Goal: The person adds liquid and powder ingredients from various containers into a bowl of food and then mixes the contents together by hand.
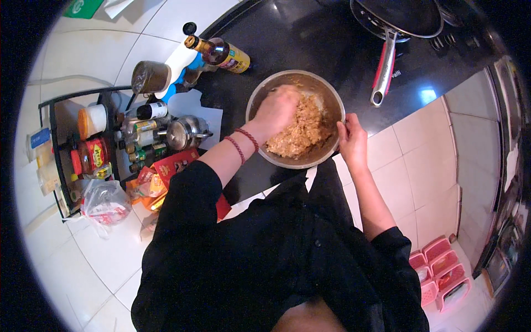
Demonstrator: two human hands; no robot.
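A round metal bowl point(337, 99) stands at the edge of the black countertop, holding a moist, light-brown, shredded or minced food mixture point(305, 128). My left hand point(278, 108), blurred, is inside the bowl at the mixture's upper left side; its fingertips are hidden, so whether it grips any food cannot be told. Two red braided bracelets circle that wrist. At the bowl's right side, my right hand point(351, 137) grips the rim, with the thumb by the edge and some fingers out of sight.
An uncapped sauce bottle point(228, 56) stands behind the bowl to the left. A black pan point(398, 16) with a red-and-metal handle sits at the back right. On the left are a lidded metal pot point(182, 133), a brown-filled container point(150, 77), seasoning bottles, red packets point(176, 164) and a black rack point(54, 141).
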